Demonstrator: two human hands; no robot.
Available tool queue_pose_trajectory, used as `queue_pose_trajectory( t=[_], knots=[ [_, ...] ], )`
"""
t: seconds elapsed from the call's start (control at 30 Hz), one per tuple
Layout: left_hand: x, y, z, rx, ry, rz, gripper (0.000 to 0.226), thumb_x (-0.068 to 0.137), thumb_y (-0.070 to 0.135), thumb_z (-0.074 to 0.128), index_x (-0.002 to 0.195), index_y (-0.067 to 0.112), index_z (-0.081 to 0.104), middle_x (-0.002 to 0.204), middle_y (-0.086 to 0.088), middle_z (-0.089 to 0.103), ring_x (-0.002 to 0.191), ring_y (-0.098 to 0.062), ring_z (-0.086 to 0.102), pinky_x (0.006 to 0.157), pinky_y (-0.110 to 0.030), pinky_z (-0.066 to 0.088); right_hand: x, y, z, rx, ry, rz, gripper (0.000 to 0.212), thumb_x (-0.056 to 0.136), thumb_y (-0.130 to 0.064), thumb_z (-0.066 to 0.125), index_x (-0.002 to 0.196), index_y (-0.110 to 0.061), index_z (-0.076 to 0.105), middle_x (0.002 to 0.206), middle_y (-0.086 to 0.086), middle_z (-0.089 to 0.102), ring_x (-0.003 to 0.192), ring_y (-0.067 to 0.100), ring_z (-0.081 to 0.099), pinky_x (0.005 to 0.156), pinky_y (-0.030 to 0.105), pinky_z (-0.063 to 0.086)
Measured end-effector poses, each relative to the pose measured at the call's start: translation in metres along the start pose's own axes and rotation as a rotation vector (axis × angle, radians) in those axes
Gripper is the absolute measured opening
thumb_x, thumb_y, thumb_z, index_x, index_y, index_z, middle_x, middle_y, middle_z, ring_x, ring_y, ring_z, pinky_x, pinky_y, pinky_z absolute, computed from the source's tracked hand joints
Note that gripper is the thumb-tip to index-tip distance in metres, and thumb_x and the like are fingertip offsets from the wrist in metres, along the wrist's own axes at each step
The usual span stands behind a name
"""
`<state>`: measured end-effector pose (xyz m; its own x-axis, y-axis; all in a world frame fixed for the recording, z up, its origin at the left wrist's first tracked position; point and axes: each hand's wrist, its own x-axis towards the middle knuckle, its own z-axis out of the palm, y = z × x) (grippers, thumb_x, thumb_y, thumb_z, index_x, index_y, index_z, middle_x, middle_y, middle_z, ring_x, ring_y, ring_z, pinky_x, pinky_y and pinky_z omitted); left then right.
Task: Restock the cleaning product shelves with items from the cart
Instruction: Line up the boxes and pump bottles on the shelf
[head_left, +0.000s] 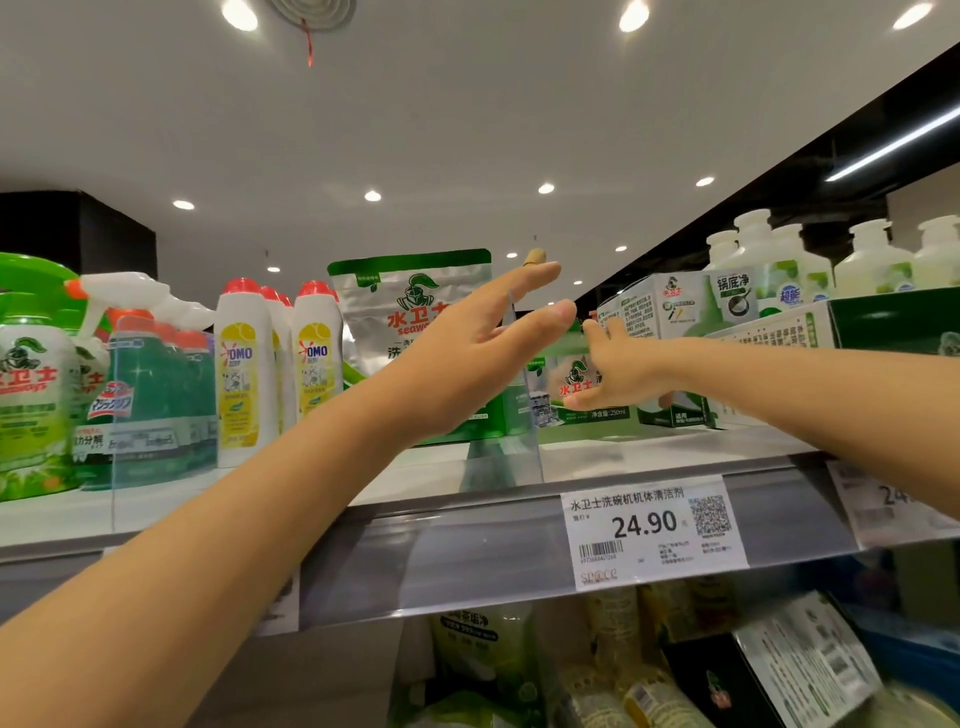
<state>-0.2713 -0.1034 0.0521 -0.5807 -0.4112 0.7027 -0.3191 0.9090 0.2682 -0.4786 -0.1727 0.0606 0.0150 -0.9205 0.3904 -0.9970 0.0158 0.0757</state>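
On the upper shelf (452, 467), across the middle of the frame, both of the person's arms are reaching in. The left hand (467, 353) is hanging flat and spread in front of the silver pouch (384, 306), fingers straight and holding nothing. It is probably keeping that upright pouch from tipping while the other hand works. The right hand (618, 369) is lying against a green 250 ml pack (550, 384) right of centre, with the thumb low and the fingers fanned upward. The palm is facing away, so I cannot tell whether it is clasping the pack or only nudging it back.

A clear divider (522, 415) is standing between the two hands. The pack is sitting just to its right, above the 24.90 price tag (649, 530), which suggests it is being lined up in its own lane. White cartons (670, 312) are leaning just behind the right hand.

The left hand is covering the pouch's lower half, and the right hand is hiding much of the pack. The cart is showing nowhere. The goods under the shelf at the bottom of the frame are blurring together. At far left a green container is running off the edge beside the spray bottles (156, 374) and the OMO bottles (241, 364).
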Motion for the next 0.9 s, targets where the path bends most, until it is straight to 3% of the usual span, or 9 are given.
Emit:
queue_pose_trajectory(
  t=[0.17,0.3,0.43,0.53,0.6,0.7,0.77,0.83,0.9],
  knots=[
    [-0.002,-0.001,-0.001,0.023,0.001,0.019,0.056,0.085,0.056,0.035,0.133,0.030,0.046,0.133,0.017,0.050,0.112,0.010,0.050,0.084,-0.004,0.037,-0.003,0.000,-0.001,0.110,0.012,0.026,0.116,0.086,-0.052,0.063,0.148,-0.004,-0.022,0.160,0.018,-0.001,0.145,0.036,0.017,0.116,0.040,0.023],
    [-0.003,-0.002,-0.001,0.017,0.002,0.006,0.047,0.085,0.054,0.036,0.120,0.027,0.051,0.117,0.011,0.060,0.108,0.003,0.055,0.084,-0.010,0.045,-0.014,-0.001,-0.014,0.179,0.020,0.049,0.114,0.083,-0.048,0.070,0.151,-0.007,-0.011,0.160,0.017,0.000,0.145,0.035,0.020,0.115,0.042,0.025],
    [-0.003,-0.002,0.000,0.009,0.007,0.020,0.044,0.083,0.055,0.037,0.115,0.029,0.051,0.111,0.010,0.063,0.102,0.004,0.058,0.077,-0.004,0.045,-0.047,-0.005,-0.041,0.333,0.206,-0.028,0.088,0.085,-0.048,0.066,0.150,-0.010,0.020,0.153,0.013,0.031,0.134,0.027,0.039,0.104,0.038,0.038],
    [-0.002,-0.002,0.000,0.008,0.006,0.031,0.041,0.082,0.056,0.038,0.114,0.033,0.048,0.109,0.013,0.062,0.100,0.006,0.057,0.073,-0.005,0.045,-0.094,-0.006,-0.061,0.431,0.398,-0.146,0.061,0.088,-0.042,0.064,0.139,-0.017,0.042,0.137,0.004,0.050,0.118,0.017,0.050,0.090,0.025,0.044],
    [-0.001,-0.003,0.000,0.017,0.013,0.044,0.036,0.083,0.056,0.040,0.113,0.038,0.045,0.110,0.016,0.060,0.101,0.008,0.056,0.077,-0.009,0.044,-0.131,-0.001,-0.074,0.447,0.519,-0.191,0.046,0.089,-0.039,0.063,0.128,-0.020,0.050,0.122,-0.002,0.056,0.107,0.012,0.055,0.078,0.014,0.042],
    [-0.003,-0.002,-0.001,0.064,0.078,0.124,0.041,0.084,0.057,0.047,0.118,0.035,0.043,0.114,0.022,0.054,0.104,0.011,0.053,0.088,-0.010,0.041,-0.177,0.023,-0.086,0.470,0.664,-0.155,0.035,0.087,-0.039,0.062,0.116,-0.021,0.057,0.110,-0.006,0.060,0.100,0.008,0.058,0.077,0.014,0.042],
    [-0.004,0.001,-0.004,0.177,0.181,0.222,0.050,0.082,0.059,0.046,0.123,0.031,0.042,0.123,0.018,0.049,0.113,0.005,0.048,0.101,-0.022,0.038,-0.194,0.044,-0.083,0.489,0.722,-0.075,0.031,0.089,-0.038,0.062,0.114,-0.019,0.058,0.110,-0.003,0.061,0.100,0.010,0.057,0.077,0.018,0.042],
    [-0.005,0.011,-0.008,0.383,0.321,0.357,0.046,0.085,0.052,0.048,0.125,0.030,0.044,0.132,0.010,0.048,0.126,-0.005,0.039,0.112,-0.045,0.030,-0.203,0.068,-0.076,0.478,0.724,0.026,0.033,0.091,-0.035,0.061,0.118,-0.017,0.057,0.116,0.000,0.056,0.104,0.014,0.053,0.079,0.024,0.041],
    [-0.007,0.030,-0.006,0.530,0.441,0.534,0.038,0.089,0.039,0.052,0.122,0.021,0.051,0.135,-0.001,0.052,0.131,-0.014,0.039,0.114,-0.051,0.027,-0.207,0.089,-0.067,0.449,0.700,0.098,0.038,0.091,-0.034,0.061,0.124,-0.017,0.054,0.123,0.003,0.050,0.108,0.015,0.047,0.085,0.028,0.040]
  ],
)
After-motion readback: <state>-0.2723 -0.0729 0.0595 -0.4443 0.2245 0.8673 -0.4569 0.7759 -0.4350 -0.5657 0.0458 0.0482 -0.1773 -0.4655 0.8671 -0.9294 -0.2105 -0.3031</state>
